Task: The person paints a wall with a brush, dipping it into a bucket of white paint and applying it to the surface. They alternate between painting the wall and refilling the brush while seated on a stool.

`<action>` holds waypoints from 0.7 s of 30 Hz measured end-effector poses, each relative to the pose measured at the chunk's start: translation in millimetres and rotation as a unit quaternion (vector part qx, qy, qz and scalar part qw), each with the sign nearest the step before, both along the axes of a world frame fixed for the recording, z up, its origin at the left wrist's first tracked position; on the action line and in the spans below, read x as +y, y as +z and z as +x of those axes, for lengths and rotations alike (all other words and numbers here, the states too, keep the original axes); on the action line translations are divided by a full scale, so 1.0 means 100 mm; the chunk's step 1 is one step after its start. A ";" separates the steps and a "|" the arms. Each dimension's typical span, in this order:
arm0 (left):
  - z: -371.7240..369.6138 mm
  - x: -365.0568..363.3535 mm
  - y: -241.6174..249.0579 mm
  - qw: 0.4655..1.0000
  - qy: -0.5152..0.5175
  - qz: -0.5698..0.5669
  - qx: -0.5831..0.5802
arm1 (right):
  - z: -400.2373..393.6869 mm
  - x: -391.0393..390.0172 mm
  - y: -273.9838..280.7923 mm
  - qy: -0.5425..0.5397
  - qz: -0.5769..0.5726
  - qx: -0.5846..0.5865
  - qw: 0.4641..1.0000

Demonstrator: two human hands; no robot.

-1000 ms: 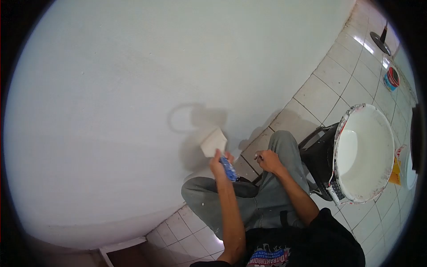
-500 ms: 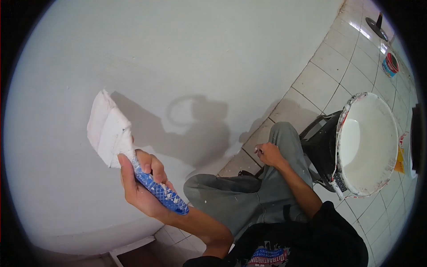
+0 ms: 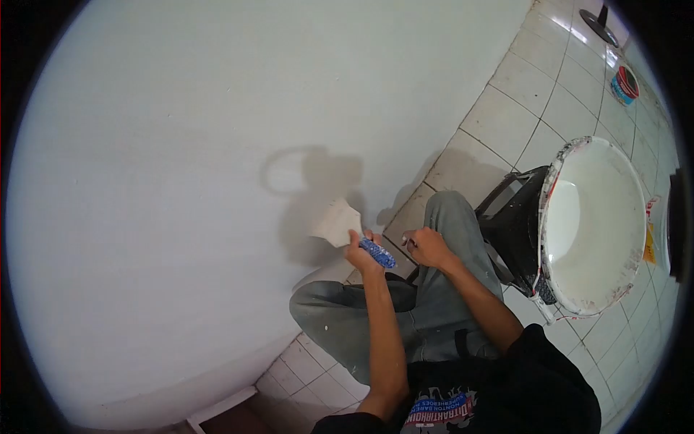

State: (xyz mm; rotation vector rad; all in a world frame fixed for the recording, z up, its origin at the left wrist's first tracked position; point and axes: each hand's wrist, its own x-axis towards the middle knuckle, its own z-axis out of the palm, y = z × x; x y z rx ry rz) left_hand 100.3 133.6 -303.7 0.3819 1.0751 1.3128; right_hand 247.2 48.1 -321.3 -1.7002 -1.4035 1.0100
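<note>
My left hand (image 3: 365,251) is closed around the blue, paint-spotted handle of a wide paintbrush (image 3: 337,223). White paint coats the brush head, whose bristles point left against the pale wall (image 3: 181,181); the wall's surface and shadow make it hard to tell whether they touch. Over my right knee rests my right hand (image 3: 428,247), its fingers curled in loosely and nothing visible in them. To the right of that knee stands a large white bucket (image 3: 607,246) with white paint inside and a paint-smeared rim.
The bucket sits on a black stool (image 3: 512,231). Farther along the tiled floor (image 3: 506,119) are a small red and blue tub (image 3: 624,85) and a dark round base (image 3: 598,27). Another container with a yellow label (image 3: 650,242) stands behind the bucket. A door-like frame (image 3: 224,409) is at lower left.
My left hand has brought the paintbrush right and down, from high at the left to low by the wall near my knees. My right hand stays on the knee. The view has shifted slightly.
</note>
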 end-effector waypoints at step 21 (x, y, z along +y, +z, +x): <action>0.02 -0.06 2.41 0.985 -0.041 0.153 0.061 | 0.02 -0.08 -0.03 0.005 0.026 0.014 1.000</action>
